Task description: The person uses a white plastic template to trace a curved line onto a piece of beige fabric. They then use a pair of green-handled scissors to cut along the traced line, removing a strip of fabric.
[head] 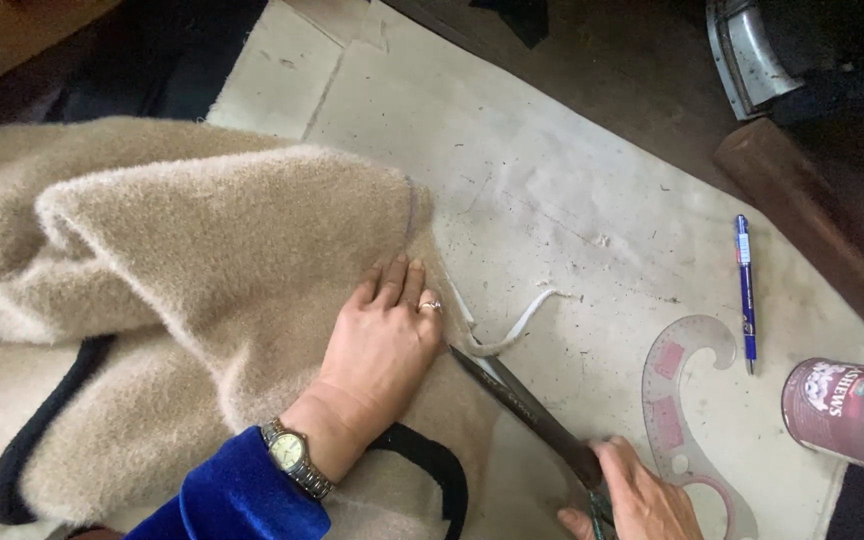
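My left hand point(384, 345), with a ring and a wristwatch and a blue velvet sleeve, presses flat on a beige fuzzy fabric point(182, 280) with black trim. My right hand point(637, 495) grips the handles of large dark scissors point(522, 405). The blades point up-left along the fabric's edge beside my left fingers. A thin white strip point(522, 325) curls away from the blades' tip on the pale work surface point(552, 180).
A blue pen point(745, 290) lies to the right. A clear pink curve ruler point(677, 400) sits near my right hand. A pink metal can point(842, 410) lies at the right edge. A wooden block point(812, 215) and a metal object point(747, 50) are at the top right.
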